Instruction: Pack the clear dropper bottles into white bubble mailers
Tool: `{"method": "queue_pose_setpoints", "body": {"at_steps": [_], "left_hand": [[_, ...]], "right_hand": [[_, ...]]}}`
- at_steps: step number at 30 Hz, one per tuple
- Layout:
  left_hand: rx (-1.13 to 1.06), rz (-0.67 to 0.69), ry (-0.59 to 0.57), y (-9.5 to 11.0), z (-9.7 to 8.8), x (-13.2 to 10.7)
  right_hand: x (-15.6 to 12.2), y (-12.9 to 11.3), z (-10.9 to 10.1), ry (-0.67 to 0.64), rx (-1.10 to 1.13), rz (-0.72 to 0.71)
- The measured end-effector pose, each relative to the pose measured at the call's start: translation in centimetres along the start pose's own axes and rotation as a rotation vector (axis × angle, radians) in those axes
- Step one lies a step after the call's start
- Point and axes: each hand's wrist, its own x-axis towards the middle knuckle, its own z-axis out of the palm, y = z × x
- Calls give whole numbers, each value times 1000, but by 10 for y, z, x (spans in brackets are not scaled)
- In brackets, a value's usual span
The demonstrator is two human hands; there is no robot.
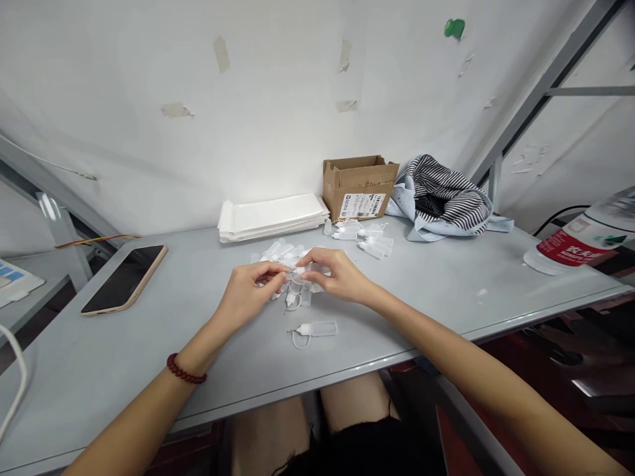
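Above a heap of small clear squeeze bottles (279,249), both my hands meet with the fingertips almost touching. My right hand (342,274) is closed in a pinch on a small needle-tip bottle, whose white top (299,270) shows between the hands; the fingers cover most of its body. From the left, my left hand (251,291) pinches at the tip end; what lies between its fingertips is too small to make out. Nearer the table's front edge, a single needle-tip bottle (320,328) lies on its side, its thin needle pointing left and its looped cap strap beside it.
Behind the heap are a stack of white trays or boxes (272,218) and an open cardboard box (360,188). More small bottles (374,246) lie before the box. A striped cloth bag (446,205) and a large bottle (575,244) stand right; a phone (124,281) lies left.
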Motion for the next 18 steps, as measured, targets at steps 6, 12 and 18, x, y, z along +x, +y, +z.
{"method": "queue_pose_setpoints", "body": {"at_steps": [6, 12, 18], "left_hand": [[12, 13, 5, -2, 1, 0], [10, 16, 3, -5, 2, -1], [26, 17, -1, -8, 2, 0]], "right_hand": [[0, 1, 1, -1, -7, -8], [0, 3, 1, -10, -17, -30], [-1, 1, 1, -19, -66, -61]]}}
